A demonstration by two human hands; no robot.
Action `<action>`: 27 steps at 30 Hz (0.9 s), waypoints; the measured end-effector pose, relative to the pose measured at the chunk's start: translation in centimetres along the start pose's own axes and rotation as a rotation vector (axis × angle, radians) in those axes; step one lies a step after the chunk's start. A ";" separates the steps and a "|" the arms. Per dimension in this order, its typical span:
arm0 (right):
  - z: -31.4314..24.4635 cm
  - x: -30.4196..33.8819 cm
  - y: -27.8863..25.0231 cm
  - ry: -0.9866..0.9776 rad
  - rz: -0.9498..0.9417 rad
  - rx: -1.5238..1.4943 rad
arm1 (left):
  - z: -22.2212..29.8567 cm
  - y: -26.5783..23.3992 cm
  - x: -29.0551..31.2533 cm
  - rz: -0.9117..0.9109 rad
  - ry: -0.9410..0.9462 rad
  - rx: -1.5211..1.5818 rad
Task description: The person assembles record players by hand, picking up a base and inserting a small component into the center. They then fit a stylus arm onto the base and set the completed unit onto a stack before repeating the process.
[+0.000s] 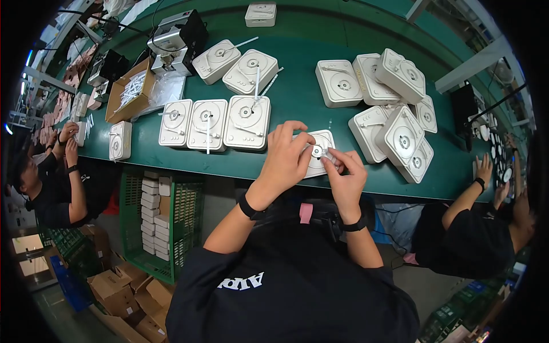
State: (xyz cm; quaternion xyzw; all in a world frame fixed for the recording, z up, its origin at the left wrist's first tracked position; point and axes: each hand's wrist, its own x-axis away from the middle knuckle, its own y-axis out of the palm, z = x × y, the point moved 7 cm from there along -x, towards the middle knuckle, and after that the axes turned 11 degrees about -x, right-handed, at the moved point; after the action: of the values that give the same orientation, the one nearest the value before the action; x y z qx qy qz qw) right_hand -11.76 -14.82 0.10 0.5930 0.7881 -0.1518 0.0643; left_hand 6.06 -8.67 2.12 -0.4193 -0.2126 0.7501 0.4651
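A white square turntable-shaped housing lies on the green table right in front of me. My left hand rests on its left part, fingers curled over it. My right hand pinches a small part at the round centre of the housing, fingertips touching those of the left hand. Both wrists wear black bands. Three similar housings stand in a row just to the left, some with thin white sticks lying on them.
A pile of white housings sits at the right, two more at the back. A cardboard box of white sticks and a grey machine stand back left. Co-workers sit at both sides. A green crate stands on the floor.
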 end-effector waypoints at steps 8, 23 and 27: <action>-1.3 -1.5 0.6 0.038 -0.151 0.134 | -0.3 0.7 0.7 0.005 -0.023 -0.013; -0.4 -1.2 0.3 -0.045 -0.227 0.076 | 0.1 1.3 1.8 0.005 -0.022 -0.022; -0.8 -1.5 0.8 -0.038 -0.228 0.125 | 0.0 1.4 1.6 -0.001 -0.009 -0.002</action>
State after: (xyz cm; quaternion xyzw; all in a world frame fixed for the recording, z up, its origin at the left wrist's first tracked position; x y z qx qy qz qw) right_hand -10.53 -15.77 1.18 0.4996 0.8379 -0.2185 0.0246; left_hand 4.96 -7.93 0.41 -0.4163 -0.2156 0.7514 0.4643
